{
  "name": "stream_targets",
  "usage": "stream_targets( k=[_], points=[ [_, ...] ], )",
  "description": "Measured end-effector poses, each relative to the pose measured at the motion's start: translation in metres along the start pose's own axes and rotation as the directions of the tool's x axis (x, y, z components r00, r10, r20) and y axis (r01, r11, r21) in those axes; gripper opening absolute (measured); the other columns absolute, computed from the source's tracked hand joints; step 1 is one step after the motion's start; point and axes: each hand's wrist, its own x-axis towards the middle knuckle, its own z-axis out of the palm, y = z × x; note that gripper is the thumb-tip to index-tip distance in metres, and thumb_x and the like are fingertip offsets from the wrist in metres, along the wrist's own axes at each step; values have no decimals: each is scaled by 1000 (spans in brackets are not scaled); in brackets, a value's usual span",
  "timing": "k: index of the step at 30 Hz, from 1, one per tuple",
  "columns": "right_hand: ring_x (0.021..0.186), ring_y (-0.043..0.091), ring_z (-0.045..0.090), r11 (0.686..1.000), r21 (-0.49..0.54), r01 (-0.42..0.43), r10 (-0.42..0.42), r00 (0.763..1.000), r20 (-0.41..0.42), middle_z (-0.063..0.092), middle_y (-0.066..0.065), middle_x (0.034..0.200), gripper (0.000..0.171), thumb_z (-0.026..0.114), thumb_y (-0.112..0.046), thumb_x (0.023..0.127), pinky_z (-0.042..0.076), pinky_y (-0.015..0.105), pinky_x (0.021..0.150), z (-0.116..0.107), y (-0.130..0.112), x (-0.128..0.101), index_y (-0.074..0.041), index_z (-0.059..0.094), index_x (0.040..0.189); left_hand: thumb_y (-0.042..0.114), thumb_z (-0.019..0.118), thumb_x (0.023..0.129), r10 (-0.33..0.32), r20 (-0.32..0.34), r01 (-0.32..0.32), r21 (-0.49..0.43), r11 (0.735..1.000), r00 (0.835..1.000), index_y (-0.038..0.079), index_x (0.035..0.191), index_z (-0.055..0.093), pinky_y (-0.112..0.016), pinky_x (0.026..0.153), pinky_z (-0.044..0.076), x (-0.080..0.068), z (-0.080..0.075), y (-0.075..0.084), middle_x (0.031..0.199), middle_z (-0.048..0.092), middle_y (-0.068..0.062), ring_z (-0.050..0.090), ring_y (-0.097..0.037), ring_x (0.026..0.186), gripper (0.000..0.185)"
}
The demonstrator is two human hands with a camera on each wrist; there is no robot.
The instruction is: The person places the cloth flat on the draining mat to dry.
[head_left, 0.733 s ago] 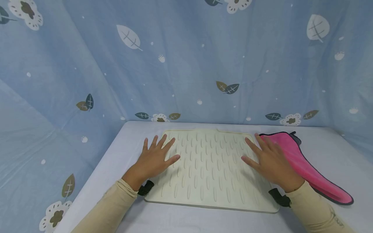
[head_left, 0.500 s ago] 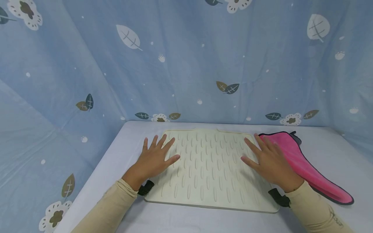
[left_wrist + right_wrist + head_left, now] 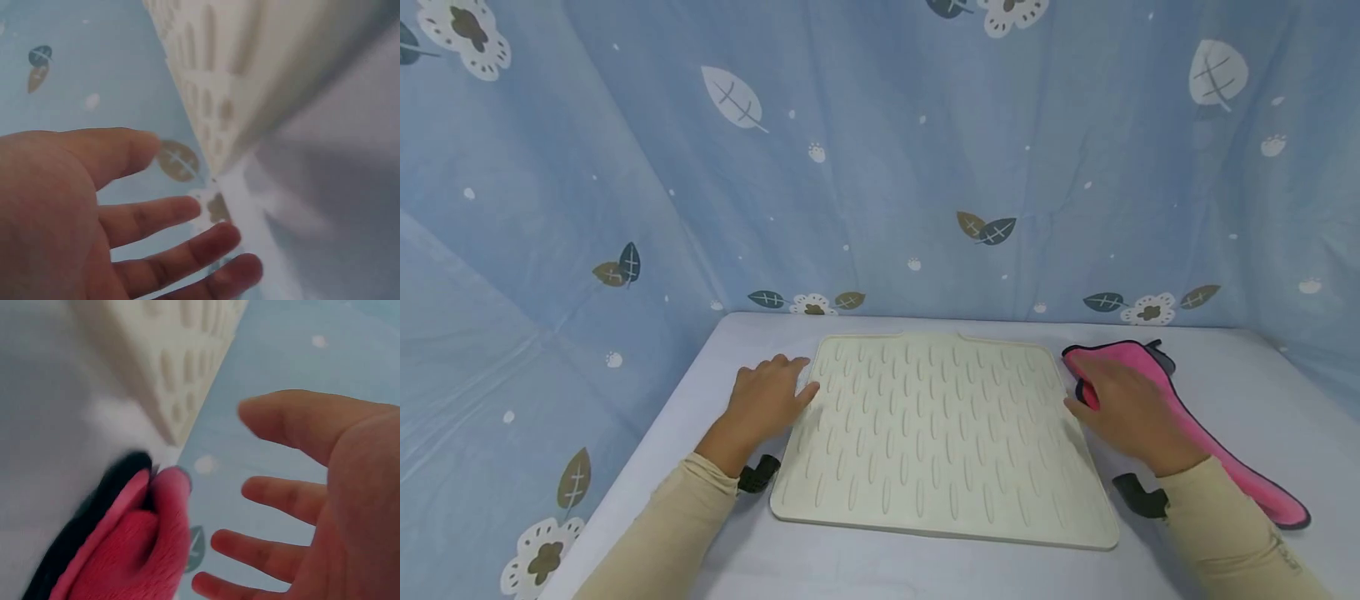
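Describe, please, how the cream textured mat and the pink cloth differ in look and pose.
The cream textured mat is pale and patterned with rows of elongated ovals; the pink cloth is bright, plush and dark-edged. The mat lies flat, spread into a broad, roughly rectangular shape, while the cloth lies folded, narrower and slanting. Both rest on the white tabletop.
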Motion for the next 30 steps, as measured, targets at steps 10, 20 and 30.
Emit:
stream_targets(
  k=[10, 20, 30],
  points=[
    [116, 56, 46, 974, 25, -223, 207, 935, 289, 39, 37, 137, 74, 72, -23, 83, 49, 68, 84, 6, 32, -6, 1, 41, 146, 33, 56, 101, -84, 179, 90, -27, 996, 980, 0, 136, 58, -58, 94, 50, 5, 13, -21, 133, 61, -25, 60, -43, 121, 48],
    [92, 48, 56, 973, -48, -227, 231, 928, 294, 46, 40, 119, 70, 71, -14, 79, 53, 60, 66, 2, 38, -10, 1, 43, 141, 28, 58, 100, -30, 168, 37, -35, 999, 985, 2, 138, 57, -56, 98, 49, 7, 17, -22, 135, 59, -24, 57, -41, 126, 46],
    [77, 33, 57, 970, -83, -228, 242, 927, 288, 62, 25, 92, 58, 66, -1, 81, 53, 49, 61, 3, 46, -6, 3, 47, 136, 28, 54, 102, -25, 169, 32, -40, 999, 985, 7, 139, 57, -56, 94, 51, 7, 18, -21, 132, 60, -23, 60, -40, 122, 43]
  ],
)
